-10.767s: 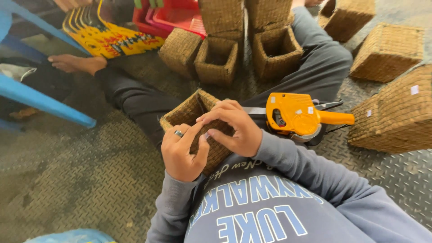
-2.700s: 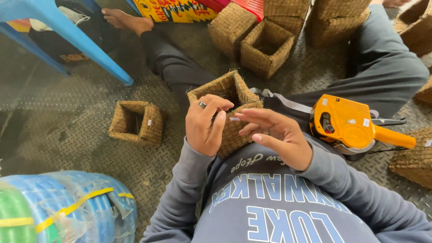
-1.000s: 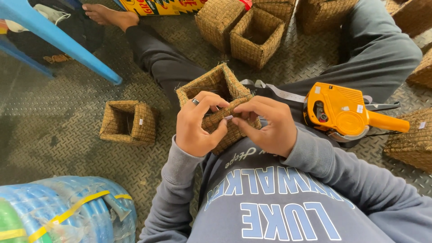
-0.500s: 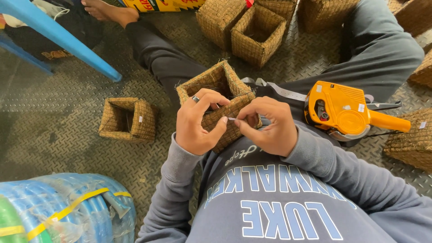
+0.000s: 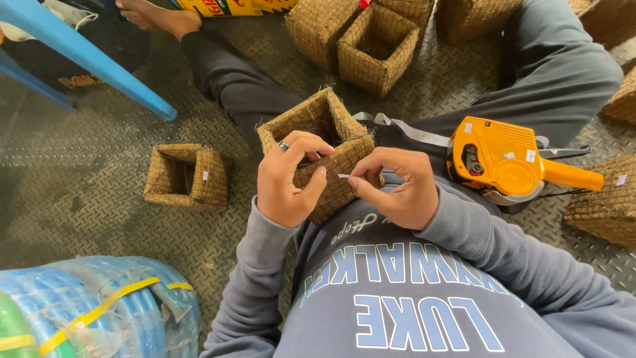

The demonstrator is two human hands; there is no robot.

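- Several woven baskets lie around you on the ridged metal floor; take the square woven basket in your lap as the landmark.
- Left of that basket and below it in view sits a blue plastic-wrapped roll with yellow straps, well apart from it.
- Right of the basket, an orange label gun rests on your leg, its handle pointing away from the basket.
- Left of the basket, a second small basket lies on its side on the floor, a white tag on its face.
- Your left hand grips the basket's near wall, fingers curled over the rim and thumb pressed on the outside.
- Your right hand is closed, thumb and forefinger pinching a small white sticker just beside the basket's near corner.
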